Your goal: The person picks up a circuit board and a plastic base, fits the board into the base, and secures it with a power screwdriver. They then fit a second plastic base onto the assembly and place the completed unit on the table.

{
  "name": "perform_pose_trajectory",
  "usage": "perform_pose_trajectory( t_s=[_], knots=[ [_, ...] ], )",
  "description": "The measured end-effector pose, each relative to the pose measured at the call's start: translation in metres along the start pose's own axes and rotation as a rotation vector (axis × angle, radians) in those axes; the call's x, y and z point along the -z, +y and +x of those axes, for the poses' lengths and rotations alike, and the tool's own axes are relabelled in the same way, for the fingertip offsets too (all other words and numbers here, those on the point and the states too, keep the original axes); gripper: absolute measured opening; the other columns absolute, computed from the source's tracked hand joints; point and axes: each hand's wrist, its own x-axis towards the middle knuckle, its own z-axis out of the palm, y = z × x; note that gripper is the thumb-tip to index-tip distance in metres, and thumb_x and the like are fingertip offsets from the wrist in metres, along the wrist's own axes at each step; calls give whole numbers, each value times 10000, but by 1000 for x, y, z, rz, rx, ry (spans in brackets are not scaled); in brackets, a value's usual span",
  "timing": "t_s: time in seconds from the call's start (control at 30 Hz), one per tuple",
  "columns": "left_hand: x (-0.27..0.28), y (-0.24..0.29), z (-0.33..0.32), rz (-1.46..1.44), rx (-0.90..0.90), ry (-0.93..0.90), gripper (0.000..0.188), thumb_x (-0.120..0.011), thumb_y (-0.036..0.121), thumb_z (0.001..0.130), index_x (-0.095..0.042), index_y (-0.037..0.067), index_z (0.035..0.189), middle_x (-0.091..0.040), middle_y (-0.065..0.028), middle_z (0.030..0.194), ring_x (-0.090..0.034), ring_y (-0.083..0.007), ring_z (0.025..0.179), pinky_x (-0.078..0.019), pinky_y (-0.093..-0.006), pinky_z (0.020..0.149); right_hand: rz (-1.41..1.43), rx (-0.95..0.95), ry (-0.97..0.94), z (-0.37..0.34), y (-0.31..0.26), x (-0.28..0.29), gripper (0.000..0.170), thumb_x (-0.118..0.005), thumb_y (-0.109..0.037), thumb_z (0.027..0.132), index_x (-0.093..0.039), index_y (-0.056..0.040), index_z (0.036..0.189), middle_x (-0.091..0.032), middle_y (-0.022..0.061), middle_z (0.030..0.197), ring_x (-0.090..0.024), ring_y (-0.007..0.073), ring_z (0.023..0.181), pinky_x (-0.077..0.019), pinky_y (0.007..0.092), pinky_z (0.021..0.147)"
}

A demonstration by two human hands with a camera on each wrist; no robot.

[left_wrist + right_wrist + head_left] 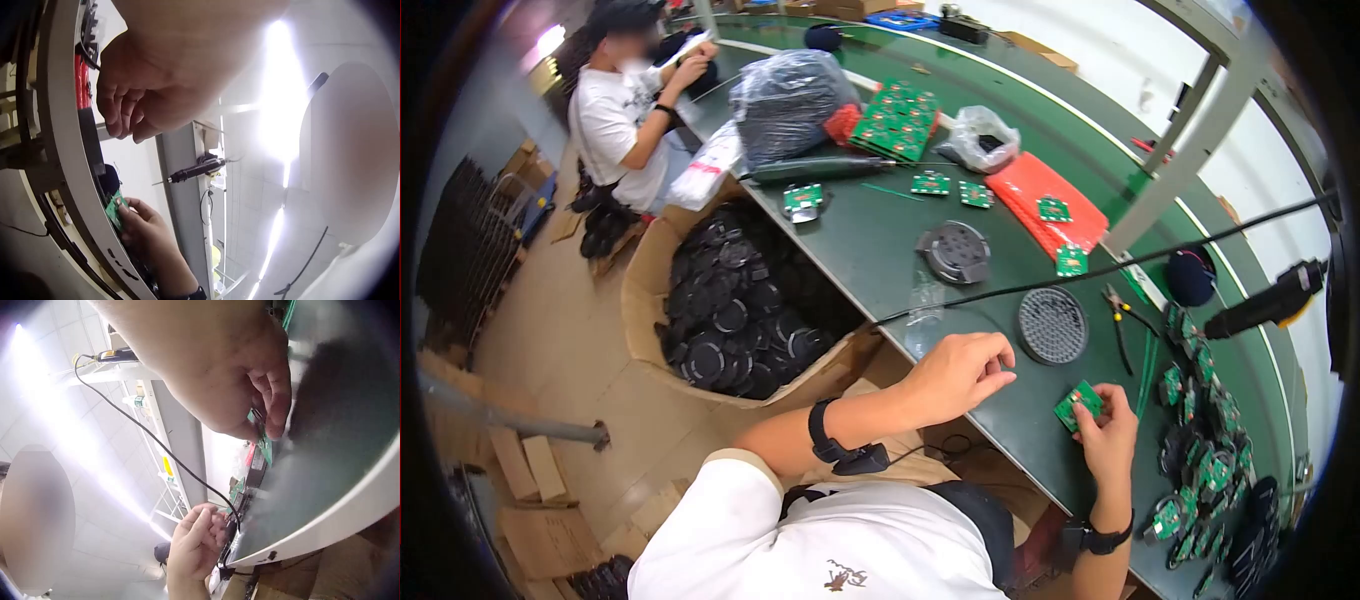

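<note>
My right hand (1109,440) pinches a small green circuit board (1077,405) between thumb and fingers, near the front edge of the dark green table. The same board (115,209) shows in the left wrist view, its face tilted. In the right wrist view only a green strip of it shows past the fingertips. My left hand (962,374) hangs over the table edge with loosely curled fingers and holds nothing. Just beyond the hands lie a round black speaker-like grille (1052,325) and a round black housing (956,252).
Pliers (1118,325) and heaps of wired boards (1205,460) lie at right, below an electric screwdriver (1265,300). A black cable (1140,262) crosses the table. A carton (645,330) of black round parts stands at left. Another person (625,110) sits beyond it.
</note>
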Motion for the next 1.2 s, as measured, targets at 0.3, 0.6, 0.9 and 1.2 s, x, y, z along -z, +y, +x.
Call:
perform_pose_trajectory(
  t_s=[0.3,0.6,0.9,1.2],
  knots=[
    [85,-64,51,545,27,557,288,-802,210,923,-678,36,1116,-675,-143,979,-687,-322,852,-562,-435,781,-289,171,79,2,-6,1,372,-865,-54,767,-671,1,1080,-634,94,1018,-531,121,654,-452,276,588],
    [112,-103,100,171,153,484,331,-863,72,824,-608,19,1029,-704,-111,982,-723,-242,927,-583,-370,784,-422,385,-168,-14,-6,25,312,-848,-120,829,-730,-53,1110,-670,114,1064,-685,308,935,-561,425,846],
    [35,29,2,-386,402,-241,458,-754,-33,927,-614,36,1358,-745,-107,1100,-715,-142,918,-609,-315,749,-358,276,43,-22,5,18,243,-857,-88,831,-674,-25,979,-631,104,938,-649,234,719,-535,359,675],
    [-27,6,8,356,-42,-43,507,-888,175,811,-703,65,1270,-638,-129,1248,-647,-319,1041,-544,-407,885,-280,273,157,-36,10,23,242,-842,-54,837,-703,-15,1031,-667,105,1022,-648,235,755,-552,357,681]
  ],
)
